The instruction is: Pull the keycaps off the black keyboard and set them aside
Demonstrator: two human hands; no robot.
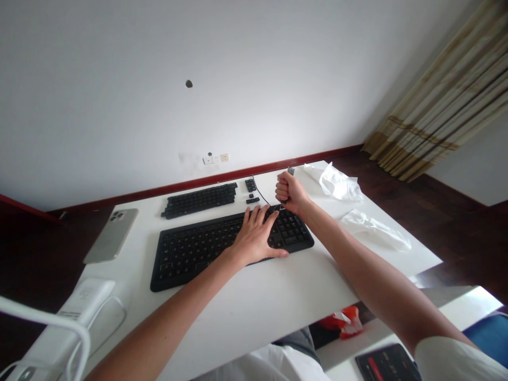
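Observation:
A black keyboard (198,248) lies on the white table, its left part showing bare key positions with the caps off. My left hand (256,233) rests on its right half, fingers spread and pressing down, with the thumb near the front edge. Just behind and to the right, my right hand (289,190) is closed in a fist round a keycap puller (291,171). The grip hides most of this tool; a grey end sticks out above and thin wire shows below, over the number pad (291,227). Removed keycaps (200,201) lie in rows behind the keyboard, with a smaller group (251,185) beside them.
A phone (113,235) lies at the table's left edge, near a white power strip (75,317) with cables. Crumpled white plastic bags (337,182) lie on the right. The keyboard cable (260,191) runs back towards the wall (254,79). Below sits a black-and-red box (387,365).

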